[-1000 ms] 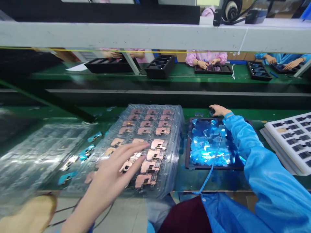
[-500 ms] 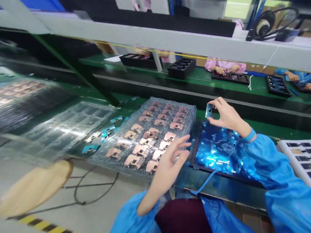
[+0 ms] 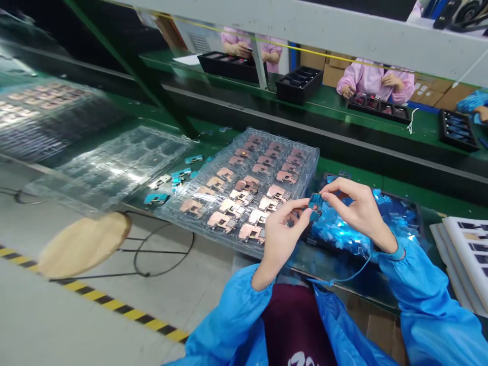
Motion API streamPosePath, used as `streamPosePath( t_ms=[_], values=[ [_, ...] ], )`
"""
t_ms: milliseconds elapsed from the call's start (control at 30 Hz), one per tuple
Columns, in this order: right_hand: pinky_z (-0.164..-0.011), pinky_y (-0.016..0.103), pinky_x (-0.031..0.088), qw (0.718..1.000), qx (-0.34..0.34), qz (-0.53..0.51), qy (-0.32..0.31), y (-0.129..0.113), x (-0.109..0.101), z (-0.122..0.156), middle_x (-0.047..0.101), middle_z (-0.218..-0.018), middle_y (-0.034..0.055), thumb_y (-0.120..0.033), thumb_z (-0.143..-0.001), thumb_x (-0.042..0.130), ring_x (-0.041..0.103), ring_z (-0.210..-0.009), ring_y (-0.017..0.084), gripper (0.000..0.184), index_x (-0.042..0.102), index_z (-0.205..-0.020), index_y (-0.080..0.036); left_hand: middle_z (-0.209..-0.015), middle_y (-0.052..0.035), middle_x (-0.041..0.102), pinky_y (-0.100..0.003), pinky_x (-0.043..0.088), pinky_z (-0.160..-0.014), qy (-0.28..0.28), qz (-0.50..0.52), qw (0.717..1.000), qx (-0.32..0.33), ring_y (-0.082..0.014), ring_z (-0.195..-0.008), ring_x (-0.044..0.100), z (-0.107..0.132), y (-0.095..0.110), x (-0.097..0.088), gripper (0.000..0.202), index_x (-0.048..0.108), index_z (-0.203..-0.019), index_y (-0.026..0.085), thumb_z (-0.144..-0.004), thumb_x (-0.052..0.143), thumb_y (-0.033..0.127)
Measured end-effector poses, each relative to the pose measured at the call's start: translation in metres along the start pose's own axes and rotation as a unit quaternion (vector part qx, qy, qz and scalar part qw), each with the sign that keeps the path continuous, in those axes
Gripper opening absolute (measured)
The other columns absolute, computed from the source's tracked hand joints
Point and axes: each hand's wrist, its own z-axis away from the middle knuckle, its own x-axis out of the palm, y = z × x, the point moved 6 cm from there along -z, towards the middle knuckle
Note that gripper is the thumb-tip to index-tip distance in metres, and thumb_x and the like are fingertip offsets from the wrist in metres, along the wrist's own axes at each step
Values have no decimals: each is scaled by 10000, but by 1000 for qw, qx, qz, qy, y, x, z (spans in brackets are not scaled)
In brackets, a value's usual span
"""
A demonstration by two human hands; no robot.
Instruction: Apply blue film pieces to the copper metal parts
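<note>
Both my hands meet over the gap between two trays. My left hand (image 3: pixel 282 235) and my right hand (image 3: pixel 356 211) pinch one small part with a blue film (image 3: pixel 314 202) between their fingertips. Just left of them lies a stack of clear plastic trays (image 3: pixel 305 152) holding several copper-coloured parts (image 3: pixel 244 195). Under my right hand sits a dark tray (image 3: pixel 415 213) heaped with blue film scraps (image 3: pixel 339 231). A blue coiled cord (image 3: pixel 348 277) runs from my right wrist.
Empty clear trays (image 3: pixel 114 168) and a few loose blue parts (image 3: pixel 179 178) lie on the green bench to the left. White trays (image 3: pixel 467 254) are stacked at the right. A round stool (image 3: pixel 82 244) stands below. Other people in pink sleeves (image 3: pixel 375 79) work across the conveyor.
My right hand has carried the small part from behind the dark tray towards me. My left hand has left the copper parts and joined it. The view has swung left and down.
</note>
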Motion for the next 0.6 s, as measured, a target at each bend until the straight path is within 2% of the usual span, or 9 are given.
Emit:
streamPosePath(
  t_ms=[100, 200, 300, 433, 500, 600],
  values=[
    [-754, 330, 574, 1000, 2, 22, 14, 0, 5, 7, 759, -925, 33, -236, -1111, 605, 712, -817, 191, 157, 725, -1011, -223, -912, -60, 820, -243, 592, -610, -22, 26, 999, -25, -165, -717, 726, 1, -4, 3, 204, 850, -1050, 184, -889, 807, 302],
    [-820, 364, 598, 995, -43, 77, 49, -7, 7, 15, 765, -1022, 71, -233, -1115, 603, 727, -951, 226, 136, 738, -1104, -229, -927, -75, 821, -242, 587, -541, -38, 89, 992, -80, -162, -665, 712, 2, -14, 6, 303, 829, -1097, 163, -862, 854, 353],
    [-864, 399, 612, 981, -89, 151, 86, -14, 8, 24, 769, -1099, 86, -221, -1086, 672, 724, -1029, 247, 137, 752, -1191, -257, -951, -85, 820, -258, 625, -581, -48, 119, 985, -112, -178, -723, 731, 5, -20, 9, 371, 826, -1124, 157, -830, 900, 369],
    [-792, 376, 603, 960, -127, 218, 124, -19, 8, 35, 776, -1031, 59, -174, -1050, 726, 710, -923, 221, 144, 760, -1143, -279, -959, -80, 812, -264, 638, -624, -58, 167, 974, -141, -185, -776, 734, 5, -25, 12, 403, 832, -1116, 164, -795, 951, 376],
    [-788, 362, 603, 953, -154, 233, 119, -23, 10, 40, 781, -1038, 58, -128, -1035, 726, 708, -925, 215, 187, 756, -1152, -270, -963, -70, 802, -250, 624, -610, -61, 211, 962, -161, -168, -751, 717, 4, -29, 13, 438, 827, -1103, 169, -757, 990, 382],
    [-839, 367, 619, 950, -186, 240, 77, -27, 12, 46, 785, -1084, 71, -83, -1034, 691, 719, -988, 226, 235, 753, -1183, -255, -901, -34, 767, -227, 594, -583, -65, 281, 935, -206, -133, -681, 672, 2, -37, 15, 509, 813, -1075, 177, -686, 1046, 407]
  ],
)
